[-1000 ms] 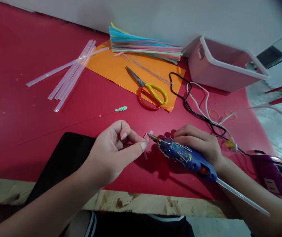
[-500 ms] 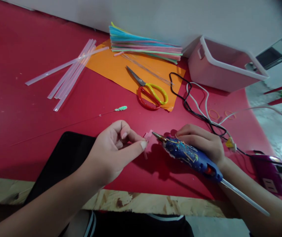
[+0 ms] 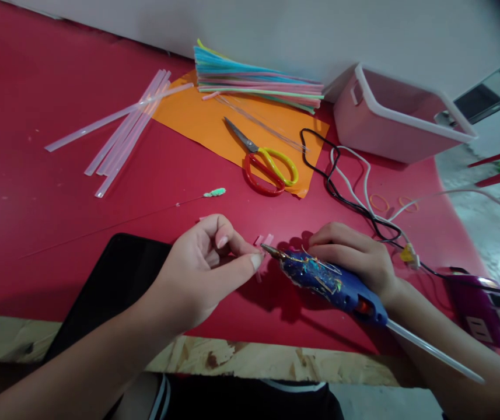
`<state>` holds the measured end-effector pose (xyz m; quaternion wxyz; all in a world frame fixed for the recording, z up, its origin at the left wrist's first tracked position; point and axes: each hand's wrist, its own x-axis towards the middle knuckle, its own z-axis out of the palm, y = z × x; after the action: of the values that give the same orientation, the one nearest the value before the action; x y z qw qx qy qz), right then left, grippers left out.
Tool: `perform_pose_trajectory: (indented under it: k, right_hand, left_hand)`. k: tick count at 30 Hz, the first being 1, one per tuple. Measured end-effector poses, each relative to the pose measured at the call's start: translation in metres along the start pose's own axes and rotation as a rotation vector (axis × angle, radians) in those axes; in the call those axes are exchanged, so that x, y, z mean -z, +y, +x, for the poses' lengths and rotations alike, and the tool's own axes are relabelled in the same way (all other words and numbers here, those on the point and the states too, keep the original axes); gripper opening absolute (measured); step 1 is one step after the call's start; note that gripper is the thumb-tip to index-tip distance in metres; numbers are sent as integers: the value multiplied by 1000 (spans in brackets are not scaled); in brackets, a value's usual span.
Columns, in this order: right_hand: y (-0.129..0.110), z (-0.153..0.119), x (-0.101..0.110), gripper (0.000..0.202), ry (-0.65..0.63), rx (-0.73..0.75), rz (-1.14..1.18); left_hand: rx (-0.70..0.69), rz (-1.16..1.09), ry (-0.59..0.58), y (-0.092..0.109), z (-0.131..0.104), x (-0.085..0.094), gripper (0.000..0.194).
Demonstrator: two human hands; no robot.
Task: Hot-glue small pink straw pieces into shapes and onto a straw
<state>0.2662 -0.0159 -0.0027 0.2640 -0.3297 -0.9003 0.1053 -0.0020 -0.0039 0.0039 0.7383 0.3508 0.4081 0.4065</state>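
Red tabletop [image 3: 22, 181]: left hand [image 3: 206, 268] pinches pink piece [image 3: 268, 240] (between hands) — right hand [image 3: 359, 254] grips glue gun [image 3: 320, 277].

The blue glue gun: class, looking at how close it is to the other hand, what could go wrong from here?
1. The nozzle of the glue gun sits right by the left hand's thumb; if hot, it could burn it.
2. The small pink piece is pinched only at the fingertips, so it might slip or glue might reach skin.
3. The black cord and white cord cross beyond the right hand, which might snag them.
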Motion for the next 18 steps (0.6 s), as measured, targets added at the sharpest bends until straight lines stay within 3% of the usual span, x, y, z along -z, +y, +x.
perform_pose_trajectory:
  k: [18]
  right_hand:
    - [2,-1,1,11,16,-35,-25]
  left_hand:
    - [-12,-11,-8,2,1,-3,42]
